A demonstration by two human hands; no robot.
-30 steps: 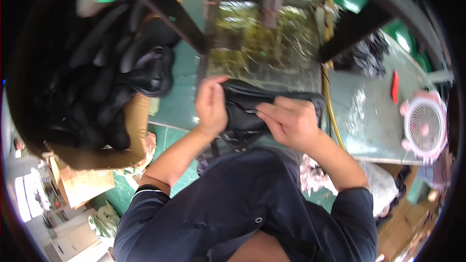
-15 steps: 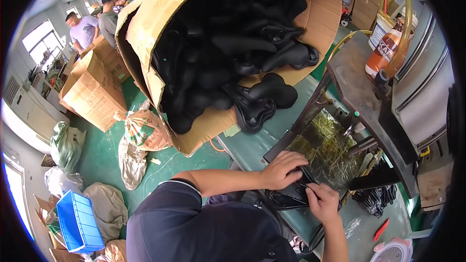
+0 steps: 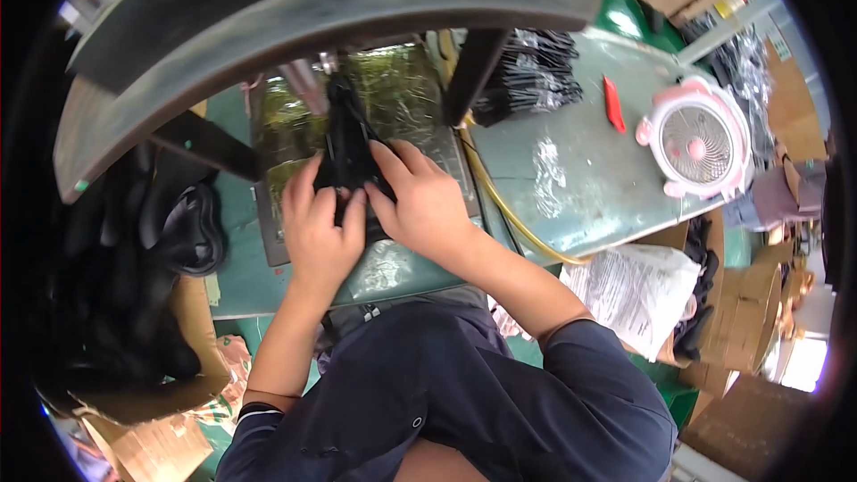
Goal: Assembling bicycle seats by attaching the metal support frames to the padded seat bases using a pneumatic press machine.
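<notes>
- The lower half of the black rubber piece (image 3: 346,147) is hidden under the two hands, so its full shape cannot be told.
- The left hand (image 3: 320,230) and the right hand (image 3: 421,205) cover each other where they meet, and some fingertips are tucked out of sight.
- A big grey curved bar (image 3: 295,9) hides the back of the desk (image 3: 571,187).
- The cardboard box (image 3: 134,393) of black parts is cut off by the dark edge on the left.
- The black bundles (image 3: 527,80) behind the pink fan (image 3: 696,145) are too blurry to tell what they are.
- The person's lap runs off the bottom edge.
</notes>
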